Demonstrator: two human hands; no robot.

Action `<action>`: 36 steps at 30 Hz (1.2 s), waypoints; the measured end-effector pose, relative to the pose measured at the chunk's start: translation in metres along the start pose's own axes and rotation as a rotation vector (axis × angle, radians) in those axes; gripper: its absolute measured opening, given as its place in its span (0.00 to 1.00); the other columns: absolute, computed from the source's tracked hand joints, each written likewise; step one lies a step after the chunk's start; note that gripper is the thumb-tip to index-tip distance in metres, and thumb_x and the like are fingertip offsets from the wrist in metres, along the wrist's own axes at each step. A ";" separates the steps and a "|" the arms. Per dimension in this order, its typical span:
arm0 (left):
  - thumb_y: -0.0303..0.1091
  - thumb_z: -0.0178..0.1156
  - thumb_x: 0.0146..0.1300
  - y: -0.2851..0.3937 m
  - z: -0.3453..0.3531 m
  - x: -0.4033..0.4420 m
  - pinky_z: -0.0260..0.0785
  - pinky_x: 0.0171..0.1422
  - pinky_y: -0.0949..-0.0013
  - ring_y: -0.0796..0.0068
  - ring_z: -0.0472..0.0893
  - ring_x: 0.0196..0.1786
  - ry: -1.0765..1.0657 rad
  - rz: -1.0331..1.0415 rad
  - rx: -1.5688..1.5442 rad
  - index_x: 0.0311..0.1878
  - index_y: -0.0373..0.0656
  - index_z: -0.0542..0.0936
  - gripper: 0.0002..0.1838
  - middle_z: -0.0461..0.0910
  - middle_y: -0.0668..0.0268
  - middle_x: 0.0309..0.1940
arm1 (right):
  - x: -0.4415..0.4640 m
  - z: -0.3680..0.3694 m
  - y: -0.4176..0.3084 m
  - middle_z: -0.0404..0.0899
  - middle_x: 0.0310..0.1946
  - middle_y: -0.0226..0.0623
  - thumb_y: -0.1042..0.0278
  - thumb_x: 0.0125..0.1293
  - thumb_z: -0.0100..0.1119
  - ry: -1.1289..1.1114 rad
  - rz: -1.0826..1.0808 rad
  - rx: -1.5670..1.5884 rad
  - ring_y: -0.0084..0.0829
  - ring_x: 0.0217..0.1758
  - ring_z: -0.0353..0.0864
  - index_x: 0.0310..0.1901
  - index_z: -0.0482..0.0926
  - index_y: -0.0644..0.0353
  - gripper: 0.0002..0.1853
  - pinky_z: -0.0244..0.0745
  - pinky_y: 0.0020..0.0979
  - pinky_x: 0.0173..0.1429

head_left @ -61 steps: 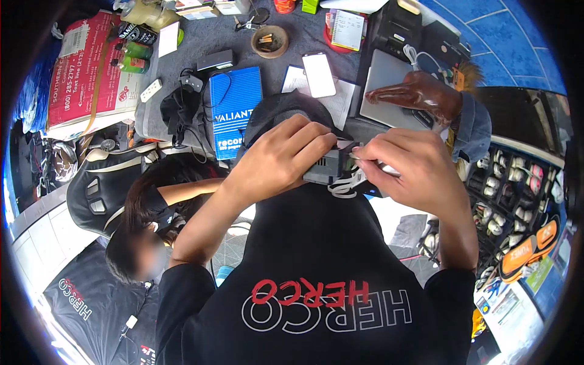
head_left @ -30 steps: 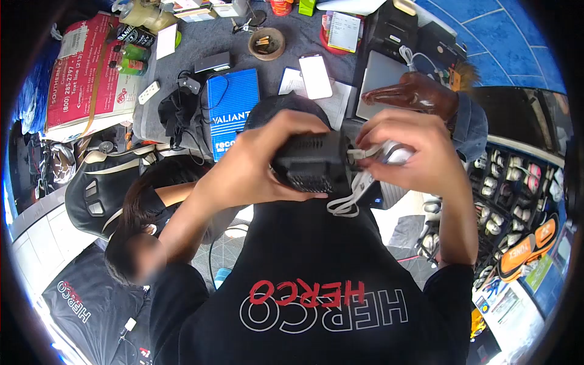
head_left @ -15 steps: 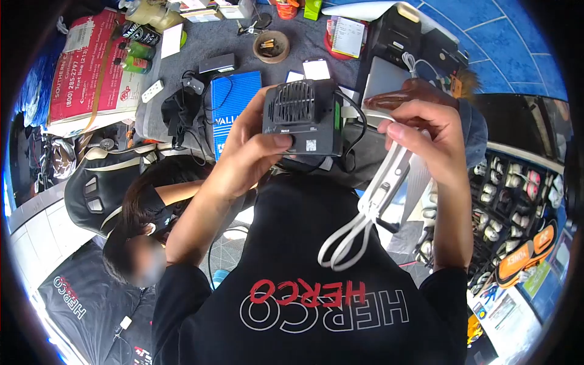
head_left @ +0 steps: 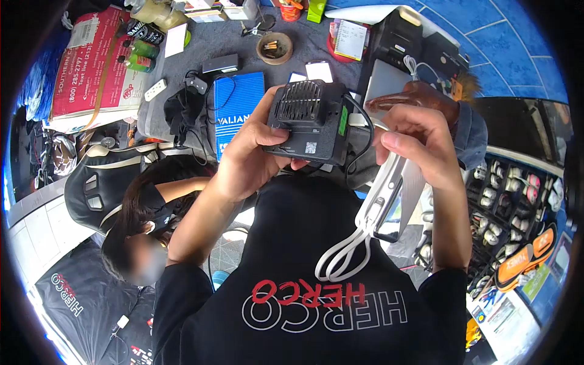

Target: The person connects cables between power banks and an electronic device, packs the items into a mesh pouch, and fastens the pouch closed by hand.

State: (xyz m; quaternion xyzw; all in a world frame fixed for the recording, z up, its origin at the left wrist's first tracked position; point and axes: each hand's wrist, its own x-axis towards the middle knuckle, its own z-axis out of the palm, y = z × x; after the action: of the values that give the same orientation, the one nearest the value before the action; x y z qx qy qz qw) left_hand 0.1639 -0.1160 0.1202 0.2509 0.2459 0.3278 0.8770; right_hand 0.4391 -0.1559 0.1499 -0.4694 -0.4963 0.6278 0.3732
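Note:
My left hand (head_left: pixel 246 143) is closed around a black box-shaped device (head_left: pixel 331 137) with a raised, slotted grille, its thumb on the labelled face. A green strip and a black lead show on the device's right side. My right hand (head_left: pixel 420 143) pinches a white cable (head_left: pixel 385 173) close to that side, where a white end meets the device; whether it is plugged in, I cannot tell. Below my right hand hangs a flat, silver-edged device (head_left: pixel 389 210) with the cable bundled along it. The cable's loops (head_left: pixel 337 258) dangle in front of my black shirt.
On the grey table are a blue VALIANT box (head_left: pixel 238 106), an ashtray (head_left: pixel 274 48), a black pouch (head_left: pixel 182 109) and a white power strip (head_left: pixel 156 90). Another person (head_left: pixel 143 213) sits at left beside a black chair (head_left: pixel 100 182). Shoe racks (head_left: pixel 505 201) stand at right.
The black device has tilted clockwise and shifted slightly right in my left hand. My right-hand fingers have moved a little left along the cable, and the hanging loops have swung slightly down.

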 end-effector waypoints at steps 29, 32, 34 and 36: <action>0.31 0.81 0.53 -0.008 0.028 -0.007 0.72 0.63 0.65 0.68 0.78 0.57 0.251 0.583 1.133 0.65 0.37 0.63 0.42 0.72 0.57 0.56 | -0.006 0.007 0.014 0.81 0.31 0.29 0.65 0.74 0.62 -0.015 -0.002 -0.215 0.16 0.35 0.79 0.41 0.84 0.66 0.11 0.70 0.21 0.39; 0.29 0.76 0.56 0.024 0.016 -0.018 0.74 0.59 0.66 0.71 0.80 0.52 0.654 0.618 0.997 0.66 0.39 0.67 0.37 0.77 0.60 0.52 | -0.016 -0.014 0.015 0.82 0.33 0.32 0.63 0.79 0.54 0.037 0.025 -0.184 0.19 0.35 0.82 0.40 0.82 0.64 0.14 0.72 0.22 0.40; 0.33 0.73 0.59 0.045 -0.011 -0.033 0.76 0.55 0.69 0.72 0.81 0.50 0.638 0.677 0.875 0.69 0.37 0.67 0.37 0.79 0.58 0.53 | -0.024 -0.021 0.019 0.83 0.34 0.34 0.63 0.80 0.53 0.081 0.002 -0.124 0.21 0.34 0.82 0.41 0.82 0.65 0.14 0.73 0.23 0.39; 0.41 0.72 0.62 0.047 -0.029 -0.044 0.79 0.48 0.71 0.69 0.83 0.51 0.501 0.618 0.726 0.74 0.38 0.63 0.42 0.79 0.54 0.57 | -0.029 -0.028 0.025 0.84 0.38 0.38 0.64 0.81 0.51 0.098 -0.031 -0.036 0.25 0.33 0.84 0.46 0.80 0.68 0.14 0.75 0.25 0.38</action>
State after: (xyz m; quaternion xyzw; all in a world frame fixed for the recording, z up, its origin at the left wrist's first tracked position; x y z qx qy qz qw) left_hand 0.0955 -0.1076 0.1384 0.5128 0.4597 0.5142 0.5112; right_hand 0.4736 -0.1810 0.1295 -0.4984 -0.4961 0.5891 0.3981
